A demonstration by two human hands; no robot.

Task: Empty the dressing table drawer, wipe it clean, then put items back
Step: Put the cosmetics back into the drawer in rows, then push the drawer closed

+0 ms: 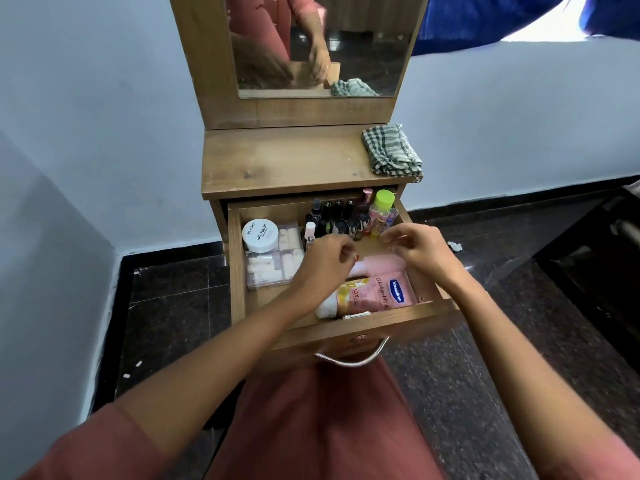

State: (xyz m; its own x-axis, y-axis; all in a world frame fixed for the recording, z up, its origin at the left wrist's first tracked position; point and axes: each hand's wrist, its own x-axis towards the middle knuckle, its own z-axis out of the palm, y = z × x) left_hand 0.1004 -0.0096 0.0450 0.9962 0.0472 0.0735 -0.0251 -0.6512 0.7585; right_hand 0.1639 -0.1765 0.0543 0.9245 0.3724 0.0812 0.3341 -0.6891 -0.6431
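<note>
**Head view.** The dressing table drawer (239,265) is pulled fully out toward the person and is still full. Emptying therefore reads as the step in hand, though a finished refill would look much the same.

Both hands hover over the middle of the drawer, close together but apart. The left hand (325,261) has its fingers curled inward with the palm hidden, so whether it pinches anything cannot be told. The right hand (419,251) has fingers loosely bent, thumb near the forefinger, with nothing visible between them.

- **Rear right:** nail polish bottles (339,220) stand upright in a tight cluster, with a green-capped bottle (382,207) beside them.
- **Left:** a white jar (259,235) sits on the rear of a clear plastic box (273,268).
- **Front:** a pink Vaseline tube (374,292) lies flat.

A checked cloth (391,150) rests on the right of the bench (277,161), below the mirror (318,43).

For a clean removal:
1. Lift the jar before the box.
2. Draw each upright bottle straight up by its body so that its neighbours do not topple.
3. Set the items on the bench left of the cloth, leaving the cloth free for wiping.
</note>
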